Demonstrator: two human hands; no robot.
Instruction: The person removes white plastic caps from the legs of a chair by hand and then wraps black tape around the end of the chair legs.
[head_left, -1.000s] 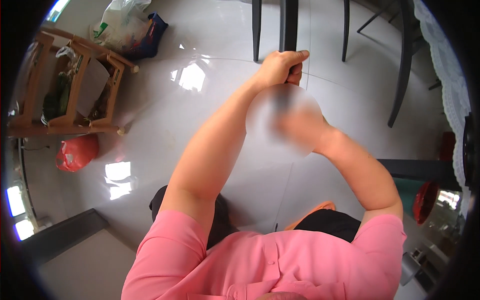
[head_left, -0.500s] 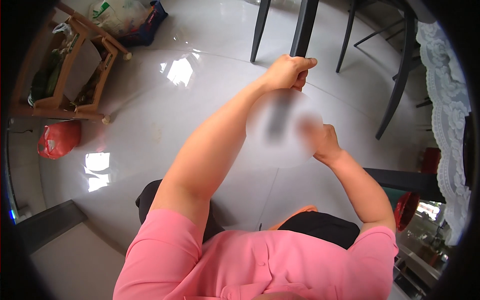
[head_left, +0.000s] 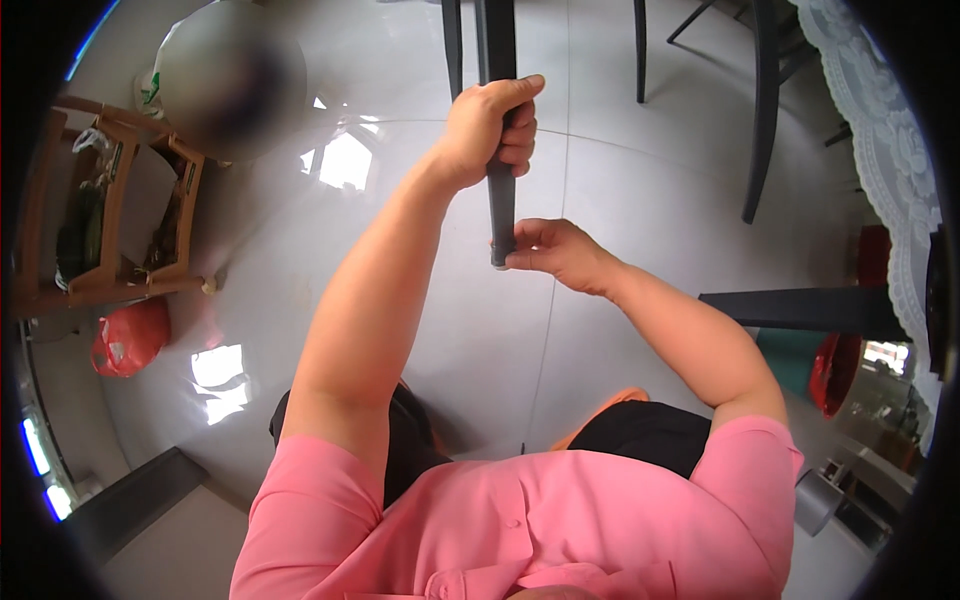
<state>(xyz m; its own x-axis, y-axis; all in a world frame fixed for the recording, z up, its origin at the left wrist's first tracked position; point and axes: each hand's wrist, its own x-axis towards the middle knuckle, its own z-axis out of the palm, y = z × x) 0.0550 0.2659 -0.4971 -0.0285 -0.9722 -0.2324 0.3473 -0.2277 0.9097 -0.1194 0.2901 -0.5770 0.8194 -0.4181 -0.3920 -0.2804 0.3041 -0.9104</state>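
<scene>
A dark grey chair leg [head_left: 502, 205] points down toward me, its upper part running out past the top edge. My left hand [head_left: 490, 130] is wrapped around it partway along, thumb lying to the right. At its lower end, my right hand [head_left: 562, 255] pinches the tip between thumb and fingers. A small pale piece [head_left: 499, 265] shows at the very end of the leg, beside my right thumb; whether it is a cap or a pad I cannot tell. Just left of this leg stands a second dark leg [head_left: 453, 45].
Glossy grey tiles [head_left: 450, 330] cover the floor. A wooden rack [head_left: 118, 220] with vegetables stands at the left, a red plastic bag [head_left: 132, 338] below it. More dark chair legs [head_left: 762, 120] and a white lace tablecloth [head_left: 870, 130] are at the right. A blurred patch hides something upper left.
Both hands and the chair leg now sit further left in the view, which has itself shifted. The leg's end and my right fingers, blurred before, now show plainly, with the fingers on the tip.
</scene>
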